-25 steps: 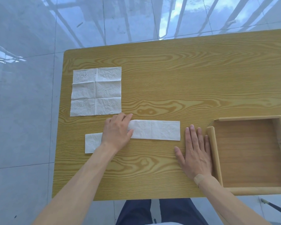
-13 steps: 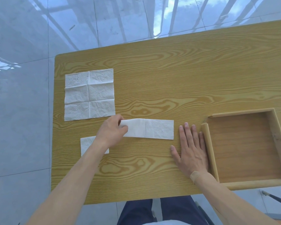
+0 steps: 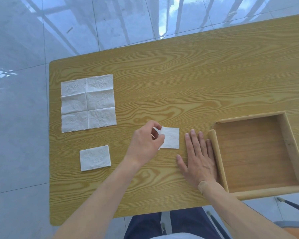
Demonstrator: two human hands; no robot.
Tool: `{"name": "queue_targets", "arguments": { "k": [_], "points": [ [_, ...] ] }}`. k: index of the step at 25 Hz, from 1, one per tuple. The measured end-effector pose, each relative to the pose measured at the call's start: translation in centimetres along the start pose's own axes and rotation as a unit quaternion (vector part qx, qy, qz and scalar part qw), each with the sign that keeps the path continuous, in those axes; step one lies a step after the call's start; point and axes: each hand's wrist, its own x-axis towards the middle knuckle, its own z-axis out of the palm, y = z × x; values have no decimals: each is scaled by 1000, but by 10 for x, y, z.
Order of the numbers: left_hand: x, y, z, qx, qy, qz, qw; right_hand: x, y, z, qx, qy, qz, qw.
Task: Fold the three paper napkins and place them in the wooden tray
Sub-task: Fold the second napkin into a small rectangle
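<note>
The left hand (image 3: 146,144), its grip pinching the lifted flap of the small white folded paper napkin (image 3: 170,138), should lay edges flush, then crease, while the open right hand (image 3: 198,158) rests flat on the yellow wood-grain desk (image 3: 179,80).

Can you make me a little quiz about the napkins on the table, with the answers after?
1. True or false: the wooden tray already has a napkin in it.
2. Which hand pinches the napkin being folded? A) left hand B) right hand C) both
3. Fill in: the napkin at the far left of the table, the open napkin, is still ____.

Key
1. False. The tray holds nothing; a small folded napkin lies on the table near the open one.
2. A. The right hand lies flat on the table beside the tray.
3. Unfolded: it lies spread flat, showing its creases.
</note>
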Motion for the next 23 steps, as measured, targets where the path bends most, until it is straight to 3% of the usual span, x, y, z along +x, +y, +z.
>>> {"name": "queue_targets", "arguments": {
  "k": [11,15,18,23],
  "points": [
    [9,-7,44,-52,-48,-55,996,1,0,1,3,13,-1,1000],
    [18,-24,20,122,56,10,991,1,1,2,14,13,-5,1000],
    [26,-31,5,243,33,16,969,1,2,0,19,13,-5,1000],
    [30,-25,3,310,12,19,951,0,0,-2,20,18,-9,1000]
  ]
}}
